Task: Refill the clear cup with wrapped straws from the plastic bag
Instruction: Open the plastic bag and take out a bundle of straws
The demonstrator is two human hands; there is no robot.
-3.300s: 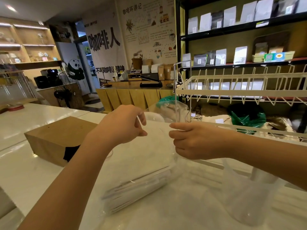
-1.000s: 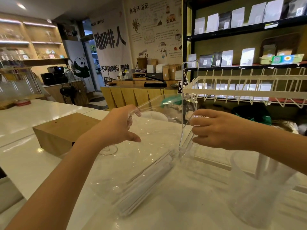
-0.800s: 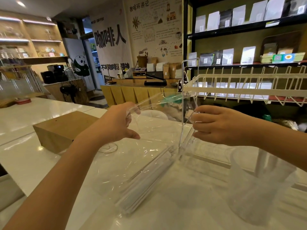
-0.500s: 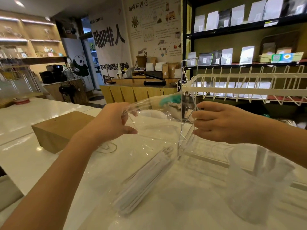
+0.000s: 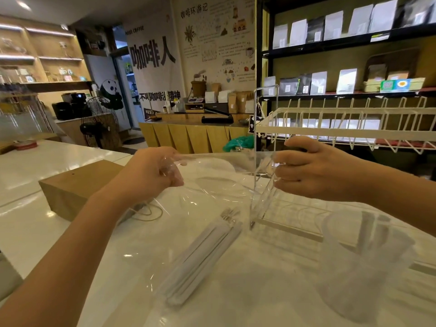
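Note:
A clear plastic bag (image 5: 207, 197) lies on the white counter with its mouth lifted and stretched wide. My left hand (image 5: 151, 175) pinches the left edge of the mouth. My right hand (image 5: 313, 171) pinches the right edge. A bundle of white wrapped straws (image 5: 203, 258) lies flat inside the bag's lower end, pointing toward me. The clear cup (image 5: 361, 263) stands at the lower right on the counter, with a few straws inside it, blurred.
A white wire rack (image 5: 342, 133) stands behind my right hand, its frame post just left of that hand. A brown paper bag (image 5: 77, 185) lies on the counter to the left. Shelves of pouches fill the back right.
Both hands have pulled the bag's mouth further apart and raised it a little. The straw bundle has stayed low in the bag on the counter.

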